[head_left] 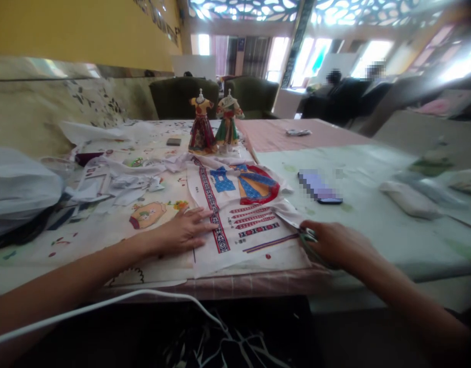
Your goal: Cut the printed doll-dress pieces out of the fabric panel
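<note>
The table (358,166), with pale green, pink and flowery covers, holds a flat white sheet (229,217) printed with red and blue patterns. Just behind the sheet stand two small dolls (202,122) in red and green skirts. The left hand (187,231) lies palm down across the sheet's left edge, apart from the right hand (329,243), which grips silver metal scissors (288,218) at the sheet's right edge.
</note>
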Available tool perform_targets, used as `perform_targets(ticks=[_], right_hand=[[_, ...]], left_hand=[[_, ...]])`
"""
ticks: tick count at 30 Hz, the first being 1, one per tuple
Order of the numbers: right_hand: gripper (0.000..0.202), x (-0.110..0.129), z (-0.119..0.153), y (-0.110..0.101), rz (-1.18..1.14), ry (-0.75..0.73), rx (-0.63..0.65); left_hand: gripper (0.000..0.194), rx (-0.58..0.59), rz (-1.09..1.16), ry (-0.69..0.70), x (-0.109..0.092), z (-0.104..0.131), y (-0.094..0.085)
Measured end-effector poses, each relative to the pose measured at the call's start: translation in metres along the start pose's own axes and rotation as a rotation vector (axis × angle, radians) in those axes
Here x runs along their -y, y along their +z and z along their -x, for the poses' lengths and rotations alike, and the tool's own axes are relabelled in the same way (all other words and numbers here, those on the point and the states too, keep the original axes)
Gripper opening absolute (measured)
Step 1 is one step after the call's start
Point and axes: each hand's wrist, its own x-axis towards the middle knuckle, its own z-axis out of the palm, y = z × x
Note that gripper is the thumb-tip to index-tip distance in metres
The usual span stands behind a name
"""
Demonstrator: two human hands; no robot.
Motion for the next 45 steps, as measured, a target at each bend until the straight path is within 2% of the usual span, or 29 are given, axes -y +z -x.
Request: perform_targets(ticks=[4,8,12,16,21,22,25,28,30,34,37,41,43,45], right_hand=[[0.034,0.004,-0.05,-0.011,0.009,-0.003,-0.032],[0.027,0.013,-0.096,-0.02,0.021,-0.031,-0.049],[0.029,0.019,-0.115,-0.026,0.02,-0.04,-0.061],[0.02,0.007,-0.089,-0.032,-0.019,0.012,-0.106],[0.034,-0.028,-0.017,-0.024,-0.2,0.058,-0.108],[0.034,-0.034,-0.002,-0.018,-0.292,0.037,-0.085],[0.042,-0.042,0.038,-0.002,-0.974,-0.014,0.075],[0.057,-0.038,0.067,0.01,-1.29,0.033,0.215],[0.058,-0.031,0.078,0.016,-1.407,0.089,0.305],[0.067,-0.019,0.086,0.025,-1.479,-0.006,0.47],[0.076,-0.01,0.088,0.028,-1.505,-0.133,0.591],[0.081,0.001,0.094,0.033,-1.472,-0.209,0.765],[0.081,0.005,0.097,0.04,-1.441,-0.236,0.81],[0.08,0.006,0.099,0.05,-1.424,-0.281,0.785]], left_hand=[[0.05,-0.003,-0.077,0.029,-0.008,0.007,0.013],[0.05,-0.06,-0.109,0.079,-0.02,-0.002,0.02],[0.046,-0.105,-0.178,0.136,-0.027,-0.021,0.019],[0.042,-0.112,-0.179,0.208,-0.025,-0.041,0.008],[0.038,-0.084,-0.041,0.359,-0.017,-0.067,-0.004],[0.036,-0.073,-0.004,0.385,-0.017,-0.071,-0.004],[0.036,-0.046,0.05,0.426,-0.021,-0.084,-0.001],[0.028,-0.032,0.058,0.444,-0.032,-0.091,0.007],[0.02,-0.044,0.068,0.442,-0.04,-0.091,0.011],[0.027,-0.078,0.054,0.422,-0.047,-0.079,0.011],[0.026,-0.089,0.051,0.395,-0.044,-0.06,0.007],[0.022,-0.183,0.04,0.363,-0.038,-0.033,0.007],[0.02,-0.24,0.036,0.36,-0.037,-0.021,0.01],[0.019,-0.284,0.033,0.34,-0.036,-0.012,0.013]])
